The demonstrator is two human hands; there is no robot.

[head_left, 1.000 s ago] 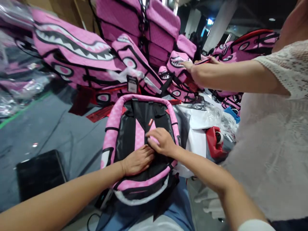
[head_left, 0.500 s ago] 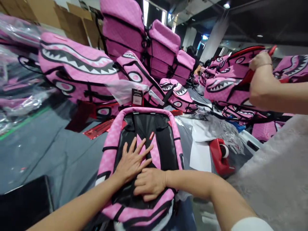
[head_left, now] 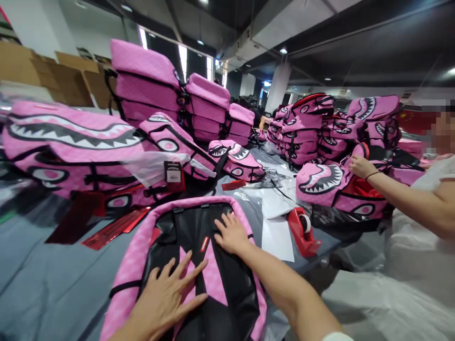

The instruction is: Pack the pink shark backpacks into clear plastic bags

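Note:
A pink and black backpack (head_left: 241, 289) lies on the table in front of me, its black back panel facing up with a small red label near the top. My left hand (head_left: 165, 291) rests on the panel's left part, fingers spread. My right hand (head_left: 232, 232) lies on the upper right of the panel, its fingers stretched out and apart. Neither hand grips anything. Just beyond the backpack's top edge, a dark hang tag (head_left: 174, 176) and a clear plastic wrapper hang from another pink backpack (head_left: 174, 137). The backpack's lower end is out of view.
A red tape dispenser (head_left: 304, 234) and white paper (head_left: 277, 237) lie to the right. Red packets (head_left: 113, 229) are at left. Stacked pink backpacks (head_left: 149, 80) rise behind. A co-worker's hand (head_left: 362, 168) holds an open shark-mouth backpack (head_left: 320, 180) at right.
My right hand has moved from the lower panel up to its upper right, and its curled fingers have opened. The view has tilted up and turned right.

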